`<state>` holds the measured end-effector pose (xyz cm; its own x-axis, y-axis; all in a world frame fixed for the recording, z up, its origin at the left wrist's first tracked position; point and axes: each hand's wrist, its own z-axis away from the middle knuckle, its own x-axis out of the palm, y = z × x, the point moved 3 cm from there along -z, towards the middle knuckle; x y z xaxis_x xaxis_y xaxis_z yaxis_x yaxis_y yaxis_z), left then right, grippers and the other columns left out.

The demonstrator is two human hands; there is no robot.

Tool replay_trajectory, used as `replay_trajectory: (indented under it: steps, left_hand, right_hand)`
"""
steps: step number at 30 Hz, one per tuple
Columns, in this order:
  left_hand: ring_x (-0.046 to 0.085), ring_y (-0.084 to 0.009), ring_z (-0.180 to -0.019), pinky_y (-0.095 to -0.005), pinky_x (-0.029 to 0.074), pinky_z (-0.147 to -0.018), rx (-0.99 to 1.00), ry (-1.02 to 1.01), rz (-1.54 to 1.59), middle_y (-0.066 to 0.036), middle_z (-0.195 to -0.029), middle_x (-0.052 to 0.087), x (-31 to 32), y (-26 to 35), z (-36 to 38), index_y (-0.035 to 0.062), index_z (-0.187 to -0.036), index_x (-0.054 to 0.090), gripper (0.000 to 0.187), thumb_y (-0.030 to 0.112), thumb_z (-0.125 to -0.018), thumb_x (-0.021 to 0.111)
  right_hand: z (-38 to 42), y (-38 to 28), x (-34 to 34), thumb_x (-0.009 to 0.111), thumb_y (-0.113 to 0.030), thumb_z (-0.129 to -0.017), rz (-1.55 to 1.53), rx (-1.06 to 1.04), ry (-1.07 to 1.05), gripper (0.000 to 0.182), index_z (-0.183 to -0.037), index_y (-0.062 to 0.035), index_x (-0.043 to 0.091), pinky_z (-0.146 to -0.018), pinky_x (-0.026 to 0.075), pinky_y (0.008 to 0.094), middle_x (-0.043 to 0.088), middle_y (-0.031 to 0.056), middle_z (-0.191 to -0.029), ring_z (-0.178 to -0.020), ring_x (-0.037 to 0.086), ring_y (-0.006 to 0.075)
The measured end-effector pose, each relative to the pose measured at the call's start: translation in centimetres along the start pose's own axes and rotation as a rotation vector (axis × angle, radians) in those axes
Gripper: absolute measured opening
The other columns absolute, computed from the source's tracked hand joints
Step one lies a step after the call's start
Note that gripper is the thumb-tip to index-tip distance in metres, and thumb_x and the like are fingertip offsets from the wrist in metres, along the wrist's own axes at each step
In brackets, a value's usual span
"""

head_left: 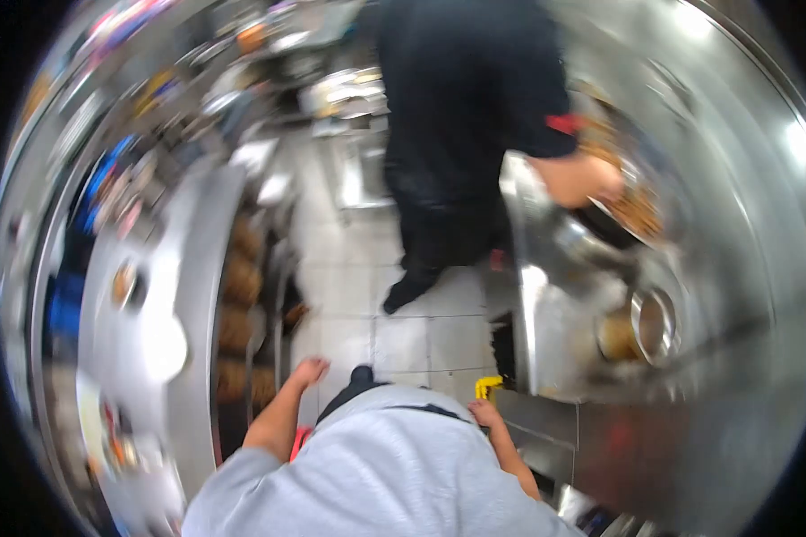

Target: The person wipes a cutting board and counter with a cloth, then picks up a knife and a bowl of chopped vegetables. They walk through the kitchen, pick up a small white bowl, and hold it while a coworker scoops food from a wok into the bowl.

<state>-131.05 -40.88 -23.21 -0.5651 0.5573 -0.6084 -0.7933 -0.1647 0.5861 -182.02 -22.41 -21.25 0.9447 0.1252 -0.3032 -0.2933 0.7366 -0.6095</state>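
My left hand [311,371] hangs low beside the lower shelves of the left counter, its fingers smeared by motion. Down at my right side, my right hand [485,413] is close to a bright yellow object [488,387] at the corner of the right-hand steel unit; I cannot tell whether its fingers touch it. Nothing shows protruding from either hand. A patch of red [301,440] shows beside my left forearm, partly behind my grey shirt.
A person in dark clothes [475,107] stands ahead, one hand at a pan of brown food [636,210]. A metal pot [649,327] stands on the right counter [555,349]. The left counter [192,295] holds a white plate [163,345] and a small bowl [125,285]. Tiled floor [401,345] runs between.
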Motion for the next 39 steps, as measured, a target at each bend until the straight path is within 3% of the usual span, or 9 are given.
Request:
replay_trajectory:
  steps: [4, 9, 12, 17, 21, 24, 27, 34, 39]
  left_hand:
    - [0.055, -0.0130, -0.059, -0.0278, 0.045, -0.053, -0.130, 0.325, 0.737, -0.006, -0.071, 0.062, -6.2, 3.9, 5.2, 0.0022, -0.083, 0.066, 0.037, 0.036, -0.089, 0.052]
    - [0.055, -0.0139, -0.061, -0.0272, 0.047, -0.054, -0.172, 0.684, 1.213, -0.008, -0.078, 0.061, -12.4, 3.1, 10.2, 0.0034, -0.092, 0.058, 0.031, 0.033, -0.091, 0.049]
    - [0.057, -0.0181, -0.060, -0.0295, 0.049, -0.049, 0.014, 1.042, 1.579, -0.012, -0.085, 0.057, -15.9, 0.3, 13.7, 0.0072, -0.117, 0.038, 0.034, 0.032, -0.094, 0.044]
    - [0.055, -0.0202, -0.057, -0.0287, 0.050, -0.043, -0.298, 1.670, 1.599, -0.013, -0.085, 0.050, -22.0, -8.0, 19.1, 0.0066, -0.114, 0.040, 0.050, 0.047, -0.087, 0.051]
    - [0.055, -0.0371, -0.093, -0.0487, 0.050, -0.076, -0.253, 1.235, 1.715, -0.020, -0.114, 0.050, -24.1, -19.6, 18.5, 0.0079, -0.129, 0.036, 0.061, 0.048, -0.085, 0.054]
    - [0.059, -0.0345, -0.084, -0.0432, 0.056, -0.065, -0.420, 1.368, 1.586, -0.016, -0.114, 0.050, -25.4, -22.5, 18.3, 0.0090, -0.130, 0.034, 0.042, 0.016, -0.090, 0.045]
    - [0.054, -0.0310, -0.098, -0.0428, 0.057, -0.072, -0.335, 1.482, 1.524, -0.017, -0.120, 0.046, -27.2, -19.7, 19.3, 0.0038, -0.129, 0.033, 0.044, 0.009, -0.085, 0.041]
    - [0.051, -0.0304, -0.097, -0.0443, 0.050, -0.073, -0.177, 1.292, 1.644, -0.015, -0.113, 0.047, -27.9, -24.5, 19.4, 0.0015, -0.115, 0.041, 0.042, 0.013, -0.075, 0.049]
    - [0.056, -0.0246, -0.092, -0.0354, 0.047, -0.073, -0.056, 1.067, 1.758, -0.010, -0.108, 0.055, -29.4, -16.0, 19.5, 0.0040, -0.115, 0.046, 0.045, 0.020, -0.073, 0.053]
  right_hand:
    - [-5.5, 3.8, 0.3, 0.058, -0.026, -0.082, 0.118, -0.226, 0.001, 0.027, -0.093, -0.0018, 0.063, -0.055, 0.048, 0.0294, 0.062, 0.0074, -0.074, -0.063, 0.058, 0.0156]
    - [-9.5, 0.0, 1.7, 0.058, -0.026, -0.083, 0.395, -0.219, -0.099, 0.026, -0.092, -0.0025, 0.062, -0.055, 0.048, 0.0292, 0.061, 0.0065, -0.073, -0.062, 0.058, 0.0153]
    - [-11.8, -3.6, 2.5, 0.058, -0.026, -0.083, 0.472, -0.263, -0.148, 0.025, -0.091, -0.0028, 0.062, -0.056, 0.049, 0.0290, 0.060, 0.0060, -0.072, -0.062, 0.057, 0.0152]
    - [-8.3, -15.5, 5.4, 0.057, -0.025, -0.084, 0.298, -0.149, -0.220, 0.021, -0.091, -0.0054, 0.059, -0.053, 0.046, 0.0266, 0.058, 0.0031, -0.072, -0.062, 0.056, 0.0135]
    - [-8.1, -20.1, 7.4, 0.057, -0.025, -0.086, 0.157, -0.120, -0.229, 0.025, -0.100, -0.0053, 0.059, -0.054, 0.048, 0.0261, 0.061, 0.0042, -0.079, -0.064, 0.057, 0.0115]
    - [-7.2, -23.2, 8.9, 0.056, -0.024, -0.086, 0.127, -0.158, -0.185, 0.026, -0.106, -0.0072, 0.057, -0.052, 0.047, 0.0247, 0.061, 0.0030, -0.085, -0.061, 0.056, 0.0106]
    - [-6.4, -24.3, 10.4, 0.058, -0.025, -0.084, 0.071, -0.131, -0.186, 0.028, -0.105, -0.0060, 0.057, -0.050, 0.045, 0.0253, 0.062, 0.0043, -0.083, -0.058, 0.055, 0.0119]
    - [-4.5, -27.7, 7.6, 0.057, -0.019, -0.086, -0.204, -0.254, -0.012, 0.026, -0.110, -0.0086, 0.053, -0.049, 0.044, 0.0241, 0.059, 0.0029, -0.079, -0.057, 0.053, 0.0095]
    - [2.2, -38.3, -2.6, 0.058, -0.014, -0.085, -0.397, -0.547, 0.390, 0.045, -0.125, -0.0072, 0.038, -0.048, 0.043, 0.0219, 0.057, 0.0039, -0.083, -0.057, 0.051, 0.0073]
